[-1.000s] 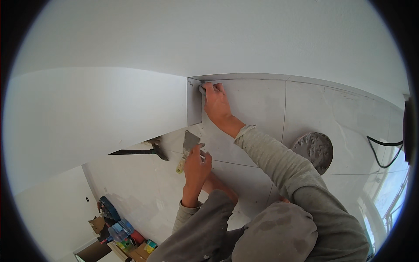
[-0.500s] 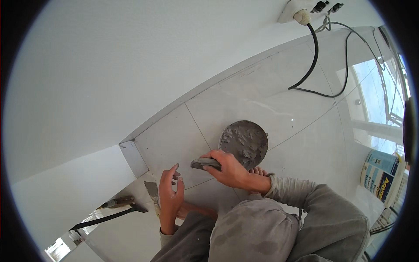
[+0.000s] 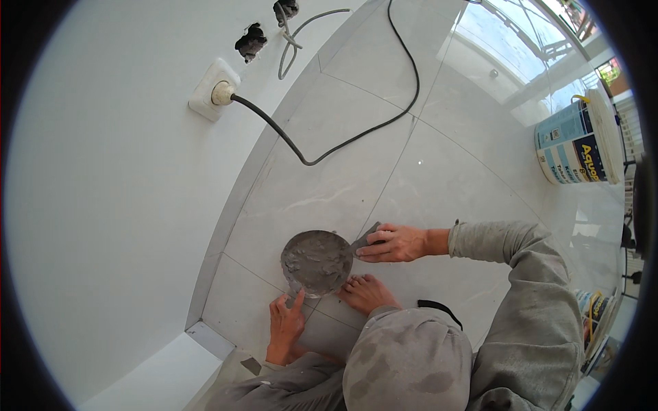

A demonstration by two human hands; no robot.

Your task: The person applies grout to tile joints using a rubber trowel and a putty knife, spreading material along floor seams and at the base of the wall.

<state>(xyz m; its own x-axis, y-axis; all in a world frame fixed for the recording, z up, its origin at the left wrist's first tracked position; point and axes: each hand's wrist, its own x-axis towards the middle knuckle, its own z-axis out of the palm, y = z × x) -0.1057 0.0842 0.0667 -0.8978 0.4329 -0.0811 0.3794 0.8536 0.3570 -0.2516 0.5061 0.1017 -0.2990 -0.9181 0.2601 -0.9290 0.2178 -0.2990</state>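
Observation:
A round bowl (image 3: 317, 264) of wet grey mortar stands on the tiled floor between my hands. My right hand (image 3: 399, 244) grips a flat grey piece smeared with mortar (image 3: 366, 238), close against the bowl's right rim; its exact kind is unclear. My left hand (image 3: 286, 320) is at the bowl's near left edge. Its fingers are apart, one fingertip at the rim, and nothing shows in its grasp. A bare foot (image 3: 370, 294) rests on the tiles just right of the bowl.
A white wall runs along the left. From its socket (image 3: 214, 89), a black cable (image 3: 308, 163) trails over the floor. Loose grey wires (image 3: 291, 41) hang from holes in the wall. A blue and white bucket (image 3: 569, 144) stands at right. Part of a scraper blade (image 3: 251, 366) shows at lower left.
The view has swung right. My right hand has brought the grey piece from above the floor to the bowl's right rim. My left hand has moved up to the bowl's near edge.

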